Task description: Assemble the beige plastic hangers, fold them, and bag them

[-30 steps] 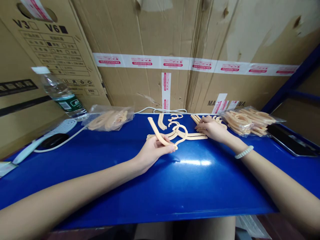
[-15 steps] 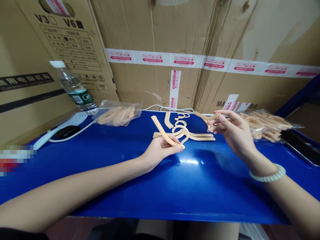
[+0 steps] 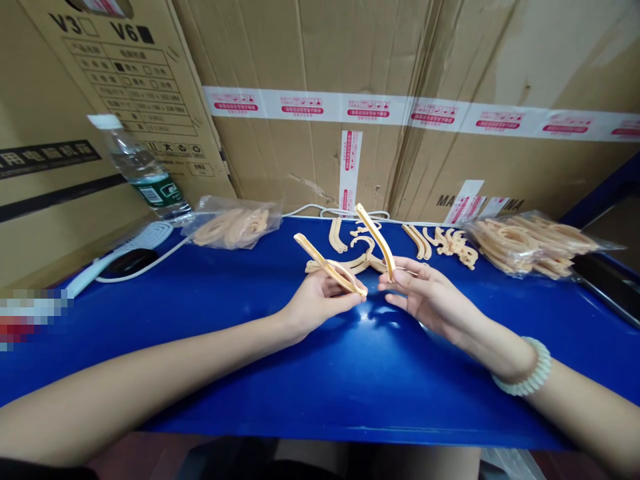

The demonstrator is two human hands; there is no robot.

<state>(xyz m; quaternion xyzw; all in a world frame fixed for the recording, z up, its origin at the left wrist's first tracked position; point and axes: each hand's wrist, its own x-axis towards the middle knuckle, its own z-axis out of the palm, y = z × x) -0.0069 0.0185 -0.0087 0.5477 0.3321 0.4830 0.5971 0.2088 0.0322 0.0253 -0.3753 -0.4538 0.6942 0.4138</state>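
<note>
Between thumb and fingers, my left hand [image 3: 315,300] pinches a beige plastic hanger arm [image 3: 311,249], its free end slanting up to the left. A curved piece lies along that arm, partly hidden by the fingers. My right hand [image 3: 435,297] grips another hanger arm [image 3: 376,237] near its lower end; it stands tilted, close to the left hand's piece but apart from it. Behind both hands, joined beige hangers [image 3: 357,265] with hooks lie on the blue table [image 3: 300,393], partly covered by the right hand.
Loose hanger arms [image 3: 337,235] and a pile of small hooks [image 3: 453,245] lie farther back. Bagged hanger parts sit left [image 3: 233,225] and right [image 3: 525,240]. A water bottle [image 3: 150,180], a hairbrush [image 3: 120,253], a white cable and a dark phone [image 3: 607,287] flank them. Cardboard boxes [image 3: 300,160] wall the back.
My right hand has come in from the back right, bringing a hanger arm close to my left hand. The left hand stays nearly in place, and its curved piece has turned lower. The view shifts slightly.
</note>
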